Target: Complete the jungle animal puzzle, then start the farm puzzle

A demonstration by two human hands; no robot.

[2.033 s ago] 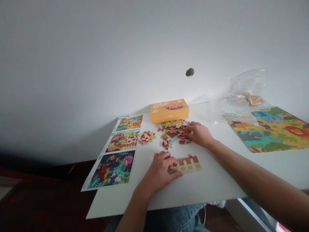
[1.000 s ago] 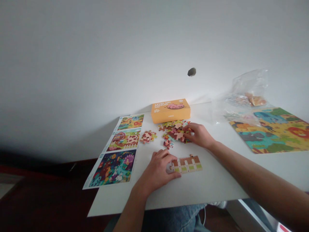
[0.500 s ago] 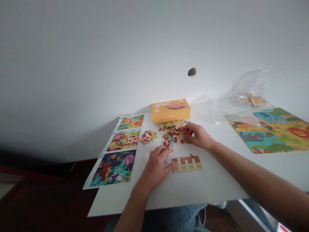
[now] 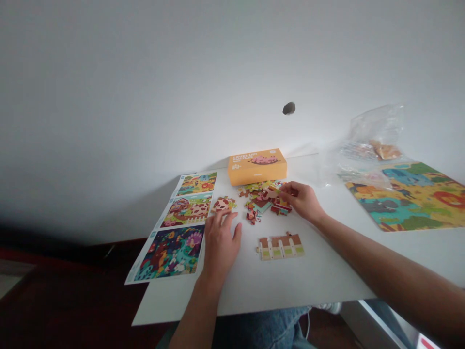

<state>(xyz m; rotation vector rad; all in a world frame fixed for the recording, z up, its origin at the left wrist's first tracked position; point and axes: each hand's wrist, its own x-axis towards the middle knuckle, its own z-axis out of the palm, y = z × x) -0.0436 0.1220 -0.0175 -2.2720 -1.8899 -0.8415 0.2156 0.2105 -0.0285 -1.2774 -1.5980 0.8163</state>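
Note:
My right hand [image 4: 302,199] pinches a cow-patterned puzzle piece [image 4: 271,194] at the right side of a heap of loose puzzle pieces [image 4: 258,203]. My left hand [image 4: 222,240] is open, its fingers stretched forward over the white tabletop. Its fingertips lie at the near edge of a small pile of brown-spotted pieces [image 4: 223,202]; whether they touch it I cannot tell. Between my hands and closer to me lies a joined strip of pieces [image 4: 281,247] showing a white fence on brown and green.
A yellow puzzle box [image 4: 257,169] stands against the wall behind the heap. On the left lies a sheet with three printed pictures [image 4: 189,209]. To the right are an animal puzzle picture [image 4: 417,194] and a clear plastic bag [image 4: 378,131] with orange pieces inside.
My left hand has moved left, off the fence strip and towards the spotted pile. My right hand has lifted the cow-patterned piece slightly, exposing red-striped pieces beneath.

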